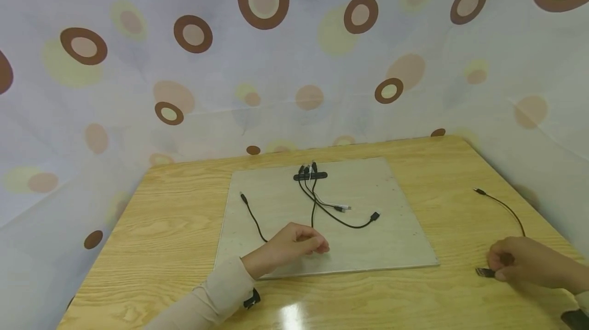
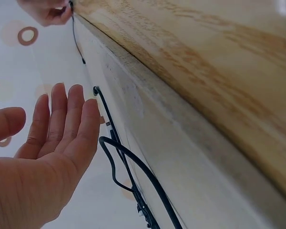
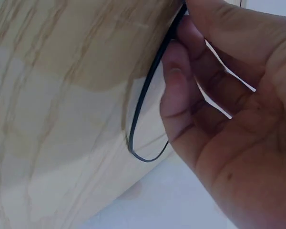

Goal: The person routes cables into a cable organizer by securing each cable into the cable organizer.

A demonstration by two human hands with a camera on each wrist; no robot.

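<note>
On the right side of the table, my right hand [image 1: 529, 263] pinches a black USB cable [image 1: 511, 211] just behind its USB plug [image 1: 484, 272]. The cable's far end lies toward the back right. In the right wrist view the cable [image 3: 145, 93] passes between thumb and fingers of the right hand [image 3: 238, 129]. My left hand [image 1: 294, 245] hovers over the pale board [image 1: 405, 238] with relaxed fingers and holds nothing. The left wrist view shows its palm [image 2: 52, 157] beside the black cables [image 2: 143, 164].
Near the board's back edge sits a black cable holder [image 1: 322, 175] with several black and white cables in its slots. One black cable [image 1: 255, 222] stretches left, and another ends in a wide connector [image 1: 375, 216]. Patterned cloth [image 1: 285, 64] hangs behind the wooden table [image 1: 170, 217].
</note>
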